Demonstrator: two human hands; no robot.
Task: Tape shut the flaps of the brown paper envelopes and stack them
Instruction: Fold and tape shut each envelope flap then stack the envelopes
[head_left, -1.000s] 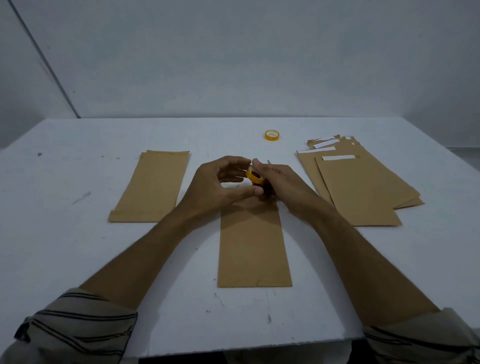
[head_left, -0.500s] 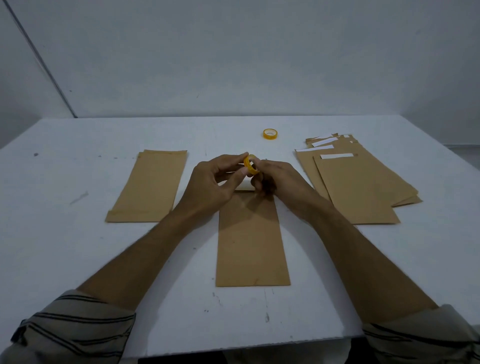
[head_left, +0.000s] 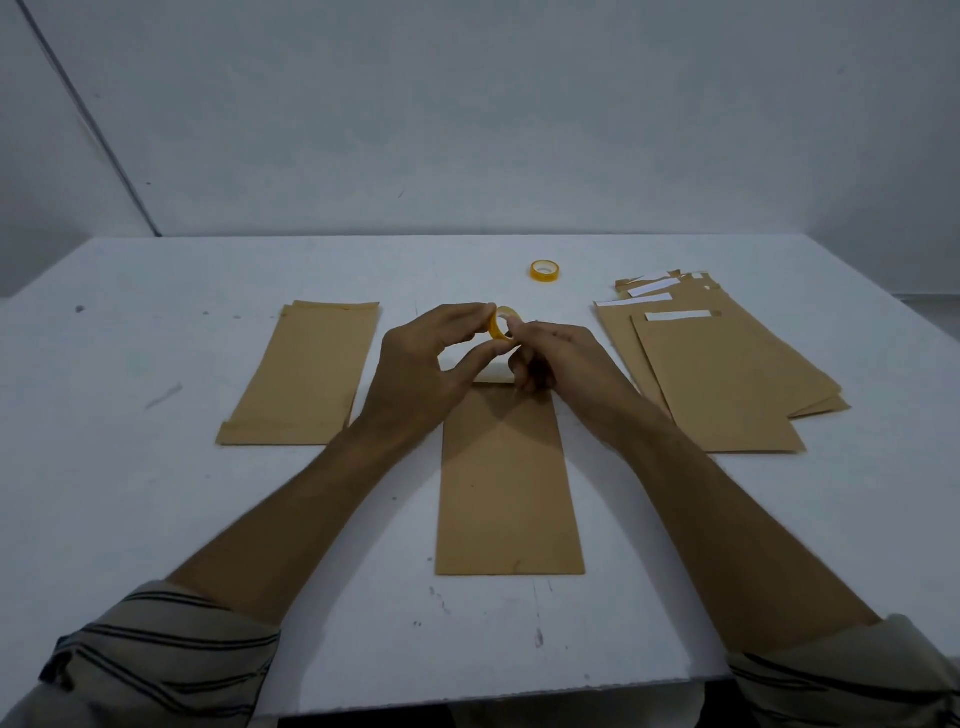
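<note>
A: Head view. What sits at the centre of the frame?

B: Both hands, raised above the far end of the middle envelope (head_left: 509, 483), which lies flat and lengthwise on the white table (head_left: 156, 519). A pale strip (head_left: 493, 372) shows at its top edge, just under the hands.

A: And the fingers?

B: The left hand (head_left: 421, 364) pinches a yellow tape roll (head_left: 503, 323) between thumb below and fingers above, with the roll on edge. The right hand (head_left: 561, 358) has its fingers curled, and its forefinger and thumb tips close on the roll's right rim. I cannot tell whether they have a loose end of tape.

A: Where are the other envelopes?

B: The left envelope (head_left: 306, 374) lies flat at centre left, well apart from the hands. At right of the frame a pile of envelopes (head_left: 727, 379) is fanned out and overlapping, with white strips (head_left: 678, 315) across their far ends.

A: Anything else?

B: A second roll (head_left: 545, 271) lies flat on the table above the hands, toward the grey wall (head_left: 467, 130). Striped sleeves (head_left: 171, 660) are pushed up at the bottom corners.
</note>
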